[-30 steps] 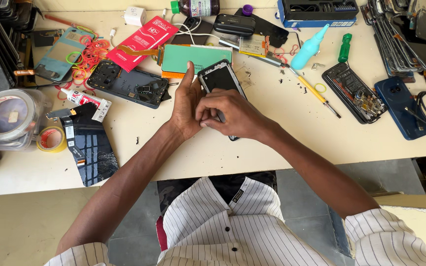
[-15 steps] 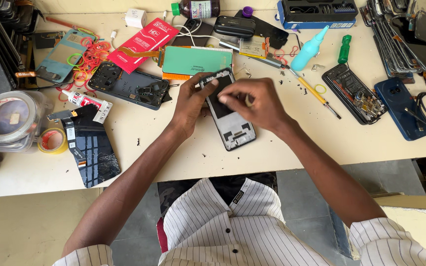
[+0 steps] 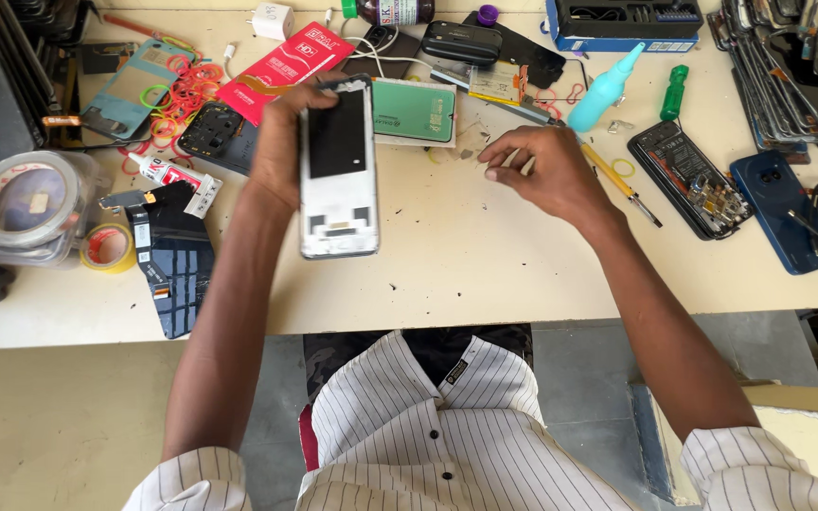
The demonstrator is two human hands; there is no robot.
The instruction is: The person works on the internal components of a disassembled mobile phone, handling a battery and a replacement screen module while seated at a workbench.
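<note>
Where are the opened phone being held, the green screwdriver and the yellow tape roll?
opened phone (image 3: 338,170), head view, middle of its inner frame
green screwdriver (image 3: 675,92), head view, its handle
yellow tape roll (image 3: 108,248), head view, its rim

A turquoise squeeze bottle (image 3: 606,87), green-handled screwdriver (image 3: 674,91), blue phone (image 3: 784,210), yellow tape roll (image 3: 107,248) and scattered rubber bands (image 3: 182,93) clutter the bench (image 3: 485,265).

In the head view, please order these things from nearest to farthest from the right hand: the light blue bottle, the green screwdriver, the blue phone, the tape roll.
From the right hand:
1. Light blue bottle, just above it and to its right.
2. Green screwdriver, further right, past the bottle.
3. Blue phone, near the table's right end.
4. Tape roll, far on the left side.
</note>
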